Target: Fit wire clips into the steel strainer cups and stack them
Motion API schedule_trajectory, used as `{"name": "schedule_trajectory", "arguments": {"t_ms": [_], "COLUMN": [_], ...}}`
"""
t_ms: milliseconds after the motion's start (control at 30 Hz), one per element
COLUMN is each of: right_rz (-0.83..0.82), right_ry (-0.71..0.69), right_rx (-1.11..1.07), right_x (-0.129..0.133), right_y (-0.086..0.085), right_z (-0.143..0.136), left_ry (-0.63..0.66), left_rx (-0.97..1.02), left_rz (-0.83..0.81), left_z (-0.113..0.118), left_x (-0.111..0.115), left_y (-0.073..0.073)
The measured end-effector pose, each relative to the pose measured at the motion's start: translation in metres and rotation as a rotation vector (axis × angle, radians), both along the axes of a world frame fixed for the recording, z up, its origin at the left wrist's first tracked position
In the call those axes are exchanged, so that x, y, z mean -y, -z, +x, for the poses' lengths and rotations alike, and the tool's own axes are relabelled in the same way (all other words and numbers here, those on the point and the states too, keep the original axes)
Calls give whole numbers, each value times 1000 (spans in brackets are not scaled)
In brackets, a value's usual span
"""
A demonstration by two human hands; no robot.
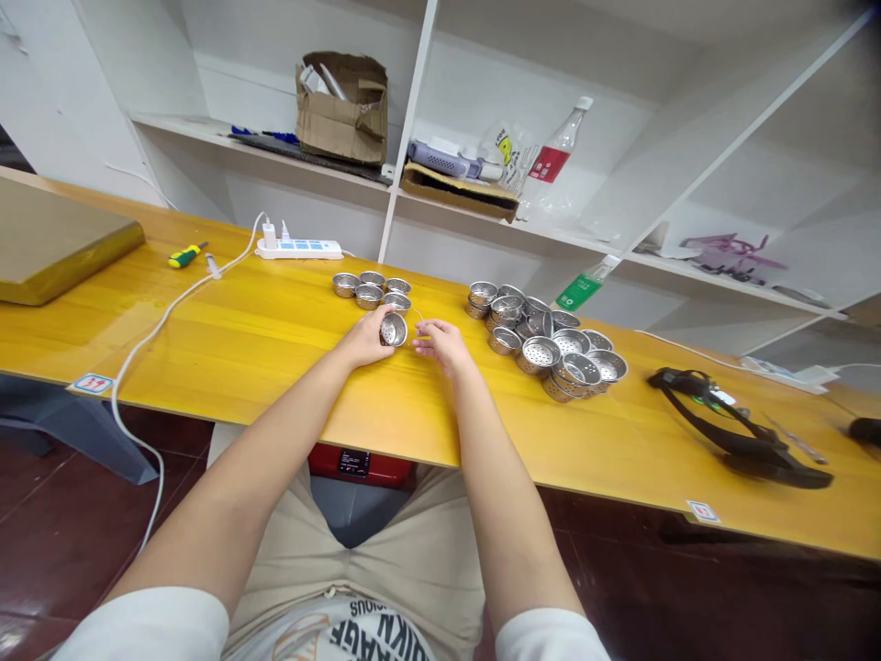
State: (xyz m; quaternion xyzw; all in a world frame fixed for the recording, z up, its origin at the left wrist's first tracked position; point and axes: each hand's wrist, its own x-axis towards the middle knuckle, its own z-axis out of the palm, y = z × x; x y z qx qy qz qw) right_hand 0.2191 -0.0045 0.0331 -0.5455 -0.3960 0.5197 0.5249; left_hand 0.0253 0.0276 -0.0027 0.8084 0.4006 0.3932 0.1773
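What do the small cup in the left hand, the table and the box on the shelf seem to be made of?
The cup in the left hand looks like polished metal, perhaps stainless steel: silvery, shiny, with small holes.
The table looks like varnished wood or laminate: yellow-orange, streaky and glossy.
The box seems to be cardboard: dull brown, with ragged, bent edges.

Your cup (pixel 394 329) is shiny, smooth metal pierced with holes, as are the grouped cups (pixel 539 352). The tabletop (pixel 275 358) before you has a glossy wood finish; your trousers (pixel 427 542) are matt cloth. The box (pixel 337 128) is matt cardboard, the bottle (pixel 551 163) clear plastic, the blurred headgear (pixel 747 445) perhaps matt plastic.
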Motion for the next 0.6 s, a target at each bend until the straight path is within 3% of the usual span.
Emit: {"name": "schedule_trajectory", "arguments": {"t_ms": [233, 600], "right_rz": [-30, 4], "right_ry": [-98, -112], "right_rx": [-98, -140], "right_x": [2, -6], "right_y": [0, 7], "right_z": [0, -1], "left_ry": [76, 108], "left_rx": [-10, -27], "left_rz": [80, 163], "left_z": [0, 1], "left_x": [-6, -10], "left_y": [5, 9]}}
